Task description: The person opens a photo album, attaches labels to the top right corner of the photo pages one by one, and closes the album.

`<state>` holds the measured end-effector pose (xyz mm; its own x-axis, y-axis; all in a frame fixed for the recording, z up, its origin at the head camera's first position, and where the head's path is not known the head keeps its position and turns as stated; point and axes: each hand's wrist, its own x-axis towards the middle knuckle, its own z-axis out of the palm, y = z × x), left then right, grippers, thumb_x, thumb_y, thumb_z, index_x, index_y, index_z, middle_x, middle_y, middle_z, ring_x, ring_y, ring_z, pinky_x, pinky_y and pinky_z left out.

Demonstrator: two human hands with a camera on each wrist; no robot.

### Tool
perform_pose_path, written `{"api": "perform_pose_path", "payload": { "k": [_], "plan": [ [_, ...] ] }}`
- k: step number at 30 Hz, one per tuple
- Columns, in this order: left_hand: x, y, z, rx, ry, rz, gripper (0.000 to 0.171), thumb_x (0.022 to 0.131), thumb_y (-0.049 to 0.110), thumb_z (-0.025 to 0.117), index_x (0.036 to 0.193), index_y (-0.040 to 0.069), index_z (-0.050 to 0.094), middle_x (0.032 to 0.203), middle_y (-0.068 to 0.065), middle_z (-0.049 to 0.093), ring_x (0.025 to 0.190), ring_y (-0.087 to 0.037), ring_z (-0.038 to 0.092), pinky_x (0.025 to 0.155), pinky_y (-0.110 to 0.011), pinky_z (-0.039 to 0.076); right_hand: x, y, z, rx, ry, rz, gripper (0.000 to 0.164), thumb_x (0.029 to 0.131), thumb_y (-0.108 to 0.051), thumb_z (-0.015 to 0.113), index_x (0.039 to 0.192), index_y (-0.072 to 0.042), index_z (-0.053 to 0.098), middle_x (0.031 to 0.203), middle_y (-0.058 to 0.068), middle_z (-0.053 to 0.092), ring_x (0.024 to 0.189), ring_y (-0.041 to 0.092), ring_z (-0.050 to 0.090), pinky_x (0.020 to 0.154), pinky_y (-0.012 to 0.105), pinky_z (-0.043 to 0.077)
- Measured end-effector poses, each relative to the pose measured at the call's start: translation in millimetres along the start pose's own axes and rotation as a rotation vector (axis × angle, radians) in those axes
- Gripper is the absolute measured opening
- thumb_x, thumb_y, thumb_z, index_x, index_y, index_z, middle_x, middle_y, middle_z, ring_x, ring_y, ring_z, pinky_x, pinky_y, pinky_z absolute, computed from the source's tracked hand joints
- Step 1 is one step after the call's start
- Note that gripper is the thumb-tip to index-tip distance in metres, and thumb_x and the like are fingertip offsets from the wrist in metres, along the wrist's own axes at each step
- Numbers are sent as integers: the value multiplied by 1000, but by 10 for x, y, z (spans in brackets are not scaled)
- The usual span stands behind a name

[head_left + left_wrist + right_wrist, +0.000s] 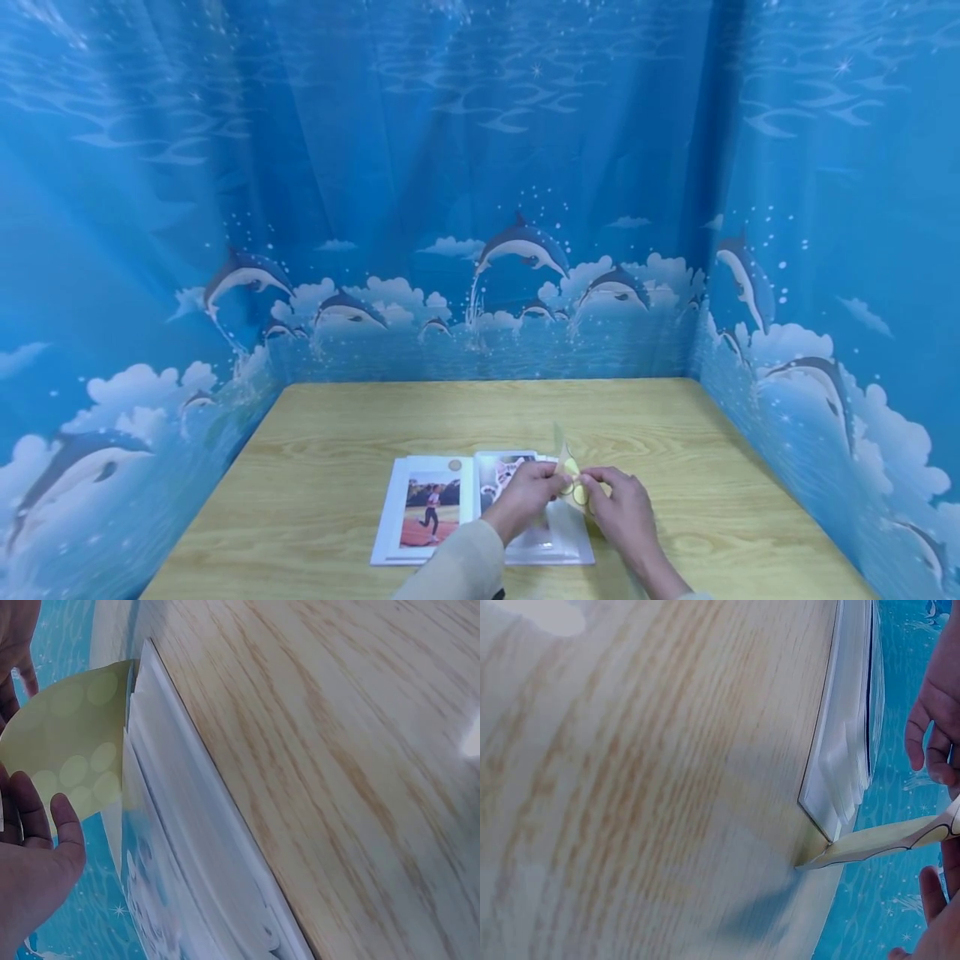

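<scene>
My left hand [528, 493] and right hand [622, 507] meet over the right side of an open photo album [381, 533]. Between them they pinch a thin, bent sticker sheet [576, 492], pale yellow with round stickers. Its back, with the circles showing through, faces the left wrist view, where the sheet [64, 712] curves up above the album's edge. In the right wrist view the sheet [877, 841] appears nearly edge-on, one corner beside the album's corner. My fingertips partly hide where they grip.
The album's left page bears a photo of a runner [431, 510] with a small round sticker [454, 465] above it. A pink-and-white animal picture [506, 473] shows on the right page. Underneath is a wood-grain table [330, 467], enclosed by blue dolphin curtains [480, 167].
</scene>
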<state>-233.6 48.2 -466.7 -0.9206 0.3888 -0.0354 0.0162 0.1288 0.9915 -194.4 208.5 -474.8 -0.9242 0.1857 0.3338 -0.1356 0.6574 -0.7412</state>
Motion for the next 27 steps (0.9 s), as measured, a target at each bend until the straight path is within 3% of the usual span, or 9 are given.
{"api": "perform_pose_path", "payload": {
  "k": [5,12,20,27],
  "plan": [
    [3,4,13,-8,11,12,15,94,16,64,101,6,74,81,1,63,77,-14,53,70,-28,45,-4,1,1,9,11,-15,15,93,-13,68,103,-4,74,110,16,72,112,40,62,114,65,20],
    [11,10,15,38,49,-61,19,93,27,67,96,10,74,82,2,61,76,-14,52,67,-27,42,0,32,41,16,22,-85,17,86,-19,78,99,-9,75,103,7,74,107,34,66,111,68,22],
    [23,-8,29,31,68,-98,16,92,23,67,96,9,73,84,1,63,77,-15,53,67,-27,43,-1,55,77,-51,29,-117,26,88,-33,76,99,-10,76,103,8,74,104,33,67,110,69,21],
    [1,-17,23,22,50,-108,16,93,24,66,97,10,73,85,1,64,77,-15,53,69,-29,44,-14,64,103,-123,68,-165,16,85,-22,78,96,-10,75,99,8,74,99,32,68,111,67,21]
  ]
}}
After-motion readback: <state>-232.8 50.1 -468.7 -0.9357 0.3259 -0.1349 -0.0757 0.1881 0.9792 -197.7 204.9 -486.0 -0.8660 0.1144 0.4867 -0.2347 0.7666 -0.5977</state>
